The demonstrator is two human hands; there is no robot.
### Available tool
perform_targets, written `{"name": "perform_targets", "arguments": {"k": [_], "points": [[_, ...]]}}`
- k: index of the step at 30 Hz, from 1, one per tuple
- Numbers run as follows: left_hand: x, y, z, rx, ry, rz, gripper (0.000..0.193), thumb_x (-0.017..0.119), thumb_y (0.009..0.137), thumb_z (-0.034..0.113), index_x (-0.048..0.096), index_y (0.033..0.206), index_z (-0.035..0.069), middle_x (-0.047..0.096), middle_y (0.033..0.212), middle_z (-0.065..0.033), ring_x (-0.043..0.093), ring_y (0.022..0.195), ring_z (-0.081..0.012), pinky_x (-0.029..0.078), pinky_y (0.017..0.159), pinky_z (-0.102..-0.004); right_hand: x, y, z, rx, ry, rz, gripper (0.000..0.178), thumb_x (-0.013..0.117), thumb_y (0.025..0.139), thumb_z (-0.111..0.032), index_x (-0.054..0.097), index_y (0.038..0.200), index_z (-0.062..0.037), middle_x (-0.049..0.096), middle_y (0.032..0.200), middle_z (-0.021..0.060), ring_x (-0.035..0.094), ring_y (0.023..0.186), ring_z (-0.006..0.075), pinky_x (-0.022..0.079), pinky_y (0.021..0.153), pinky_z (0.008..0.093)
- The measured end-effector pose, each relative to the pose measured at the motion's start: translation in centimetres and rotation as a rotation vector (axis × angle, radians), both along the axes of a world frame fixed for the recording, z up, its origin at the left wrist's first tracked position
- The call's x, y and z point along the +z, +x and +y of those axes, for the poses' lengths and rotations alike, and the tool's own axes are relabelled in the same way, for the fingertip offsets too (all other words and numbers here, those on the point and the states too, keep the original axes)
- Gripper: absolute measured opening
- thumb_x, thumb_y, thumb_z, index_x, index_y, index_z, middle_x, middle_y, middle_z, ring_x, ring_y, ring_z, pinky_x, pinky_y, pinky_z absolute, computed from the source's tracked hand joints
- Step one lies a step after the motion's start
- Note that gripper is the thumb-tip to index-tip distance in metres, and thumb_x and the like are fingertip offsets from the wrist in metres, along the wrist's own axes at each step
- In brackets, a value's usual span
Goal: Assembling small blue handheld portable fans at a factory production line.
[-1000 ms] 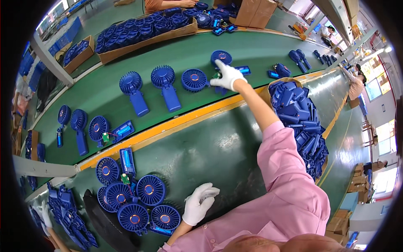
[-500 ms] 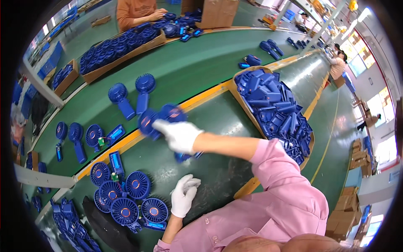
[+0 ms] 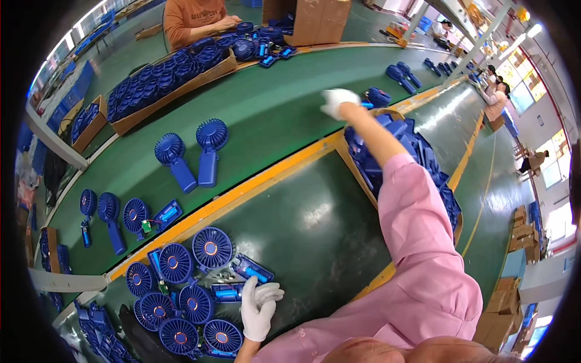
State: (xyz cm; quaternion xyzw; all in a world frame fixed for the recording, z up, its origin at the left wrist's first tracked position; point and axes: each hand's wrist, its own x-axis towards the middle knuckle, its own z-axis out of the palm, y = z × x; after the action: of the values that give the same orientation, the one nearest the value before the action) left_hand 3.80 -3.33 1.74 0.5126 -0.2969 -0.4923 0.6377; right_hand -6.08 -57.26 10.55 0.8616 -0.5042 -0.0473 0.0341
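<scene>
Fans point(image 3: 108, 209) of blue plastic, three in all, lie at the left on the smooth green belt point(image 3: 290, 103). Near me, on the glossy dark tabletop point(image 3: 321, 224), I count eight round, finely ribbed fan heads point(image 3: 212, 248), one mostly covered by its neighbours; at their right are two oblong open handles point(image 3: 251, 268), each showing a shiny blue cylinder. Beyond, on the belt, two whole fans point(image 3: 212, 136) lie side by side. My left hand point(image 3: 259, 307), in a white fabric glove, is loosely open beside the handles; whether it touches them I cannot tell. My right hand point(image 3: 341, 103), gloved too, is over the far belt, just left of one blue fan point(image 3: 379, 97), too blurred to tell its grip. Farther right, one cardboard carton point(image 3: 361, 179) holds heaped angular blue shells point(image 3: 417, 151).
</scene>
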Motion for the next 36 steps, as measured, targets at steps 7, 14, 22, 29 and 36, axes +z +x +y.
{"name": "perform_targets", "arguments": {"k": [7,14,22,29,36], "points": [[-0.3,0.5,0.2,0.020,-0.017,0.097,0.082,0.042,0.079,-0.015,0.011,0.151,0.011,0.050,0.129,-0.0261,0.064,0.103,-0.0325,0.054,0.089,-0.0418,-5.0,-9.2,-11.6,-0.264,-0.044,0.145,0.046,0.062,0.078,-0.024,0.064,0.121,-0.0101,0.066,0.118,0.0173,0.063,0.111,0.0311,0.051,0.092,0.0401],[-0.5,0.8,0.4,-0.035,-0.017,0.135,0.071,0.045,0.082,-0.014,0.024,0.146,0.007,0.056,0.123,-0.0237,0.064,0.105,-0.0315,0.053,0.090,-0.0406,-4.2,-6.5,-9.7,-0.286,-0.037,0.185,0.033,0.062,0.079,-0.018,0.069,0.108,-0.0049,0.065,0.116,0.0199,0.062,0.110,0.0340,0.051,0.091,0.0412],[-0.5,0.8,-0.2,-0.010,-0.027,0.073,0.052,0.047,0.088,-0.009,0.037,0.139,0.001,0.060,0.117,-0.0203,0.066,0.100,-0.0270,0.053,0.088,-0.0368,3.0,-3.9,-1.1,-0.186,-0.050,-0.875,0.039,0.066,0.070,-0.024,0.070,0.105,-0.0052,0.070,0.098,0.0180,0.068,0.093,0.0309,0.051,0.085,0.0355],[-1.2,0.9,0.2,-0.041,-0.079,0.123,0.048,0.053,0.093,0.003,0.036,0.138,-0.004,0.059,0.120,-0.0195,0.063,0.104,-0.0265,0.051,0.091,-0.0362,5.0,-3.0,18.9,0.214,0.209,-0.889,0.034,0.069,0.075,-0.029,0.069,0.096,-0.0018,0.070,0.087,0.0154,0.068,0.081,0.0258,0.052,0.079,0.0339],[-1.8,-3.9,0.9,-0.107,-0.187,0.329,0.091,0.071,0.080,0.003,0.013,0.150,0.001,0.032,0.149,-0.0205,0.036,0.137,-0.0317,0.037,0.108,-0.0430,0.1,-5.3,40.4,0.389,0.444,-0.750,0.031,0.064,0.080,-0.026,0.066,0.102,-0.0050,0.067,0.096,0.0179,0.066,0.089,0.0349,0.053,0.081,0.0382]]}}
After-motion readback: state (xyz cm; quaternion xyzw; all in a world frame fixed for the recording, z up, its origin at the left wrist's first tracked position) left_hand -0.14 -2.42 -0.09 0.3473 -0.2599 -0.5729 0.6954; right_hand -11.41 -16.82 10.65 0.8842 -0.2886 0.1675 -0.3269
